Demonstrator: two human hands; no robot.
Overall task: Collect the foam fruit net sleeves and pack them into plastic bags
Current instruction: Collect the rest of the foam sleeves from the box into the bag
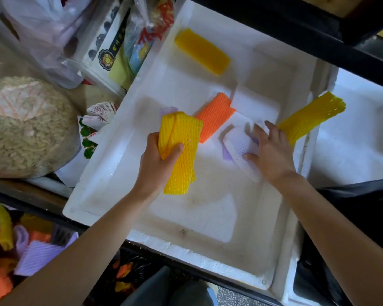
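Note:
My left hand [157,160] grips a small stack of yellow foam net sleeves [181,138] over the white foam box [210,257]. My right hand [268,151] lies with spread fingers on a white net sleeve [238,144] that covers a lilac one [226,154]. On the box floor lie an orange sleeve [215,115], a flat yellow sleeve [202,51] at the far end, another white sleeve [252,101] and a lilac sleeve [167,111] partly hidden behind the held stack. A yellow sleeve [312,117] leans over the box's right wall.
A black bag [16,246] at lower left holds several lilac, orange and yellow sleeves. A big clear bag of pale netting [29,127] sits left of the box, with plastic bags and packaging [111,45] behind it. A dark shelf frame [318,38] crosses the top right. Another black bag [363,217] is at right.

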